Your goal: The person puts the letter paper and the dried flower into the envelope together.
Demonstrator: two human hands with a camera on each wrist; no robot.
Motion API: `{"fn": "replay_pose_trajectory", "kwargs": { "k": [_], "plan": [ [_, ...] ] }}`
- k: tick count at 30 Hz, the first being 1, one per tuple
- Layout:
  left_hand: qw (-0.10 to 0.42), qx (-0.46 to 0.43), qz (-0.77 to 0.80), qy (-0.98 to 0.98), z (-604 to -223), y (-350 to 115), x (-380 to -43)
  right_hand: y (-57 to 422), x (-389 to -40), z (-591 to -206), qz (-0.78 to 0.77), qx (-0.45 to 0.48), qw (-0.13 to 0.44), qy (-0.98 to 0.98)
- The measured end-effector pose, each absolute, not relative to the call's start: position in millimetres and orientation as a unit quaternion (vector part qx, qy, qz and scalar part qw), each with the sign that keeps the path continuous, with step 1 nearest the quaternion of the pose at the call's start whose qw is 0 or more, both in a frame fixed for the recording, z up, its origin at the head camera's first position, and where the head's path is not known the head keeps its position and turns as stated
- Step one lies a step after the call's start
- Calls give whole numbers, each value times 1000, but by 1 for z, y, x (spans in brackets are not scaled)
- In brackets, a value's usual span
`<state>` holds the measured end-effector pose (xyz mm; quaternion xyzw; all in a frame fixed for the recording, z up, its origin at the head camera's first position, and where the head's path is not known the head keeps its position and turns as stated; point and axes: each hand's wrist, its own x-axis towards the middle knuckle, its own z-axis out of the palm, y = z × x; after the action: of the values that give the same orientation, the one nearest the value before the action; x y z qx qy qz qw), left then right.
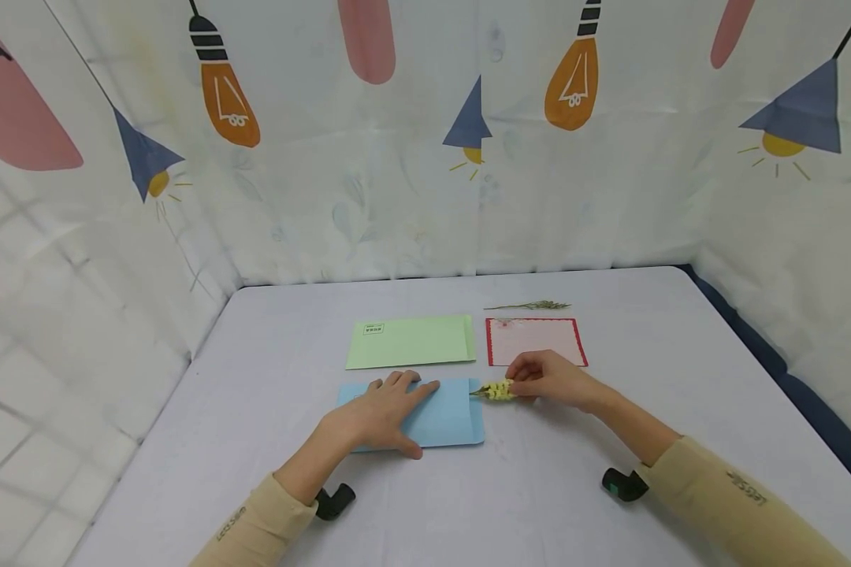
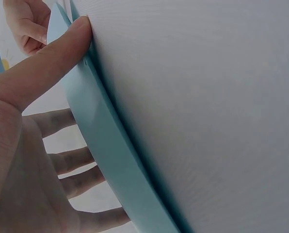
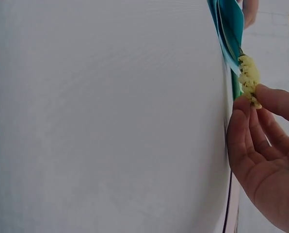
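Observation:
A light blue envelope [image 1: 443, 417] lies on the table, its opening toward the right. My left hand [image 1: 390, 413] rests on it with spread fingers, the thumb [image 2: 69, 46] along its near edge. At the envelope's right end, my right hand [image 1: 548, 379] pinches a sprig of small yellow flowers [image 1: 495, 390] between thumb and fingertips. The stem points left and its tip goes into the mouth of the envelope, where it is hidden. In the right wrist view the mouth gapes a little around the stem of the yellow flowers [image 3: 248, 73].
Behind the blue envelope lies a light green envelope [image 1: 411, 342] with a small printed label. A pink card with a red border [image 1: 532, 335] is to its right, just beyond my right hand. A thin dried green sprig [image 1: 532, 305] lies behind the card. Printed curtains hang around the table [image 1: 269, 315].

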<state>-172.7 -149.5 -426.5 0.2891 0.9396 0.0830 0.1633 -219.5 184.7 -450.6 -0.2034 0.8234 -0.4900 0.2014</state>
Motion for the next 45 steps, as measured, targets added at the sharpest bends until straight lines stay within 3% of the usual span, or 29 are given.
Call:
{"fn": "replay_pose_trajectory", "kwargs": {
  "k": [45],
  "plan": [
    [164,287,82,940,-425,-148,-173,146,-216,-449,-489,-203,257,808]
  ]
}}
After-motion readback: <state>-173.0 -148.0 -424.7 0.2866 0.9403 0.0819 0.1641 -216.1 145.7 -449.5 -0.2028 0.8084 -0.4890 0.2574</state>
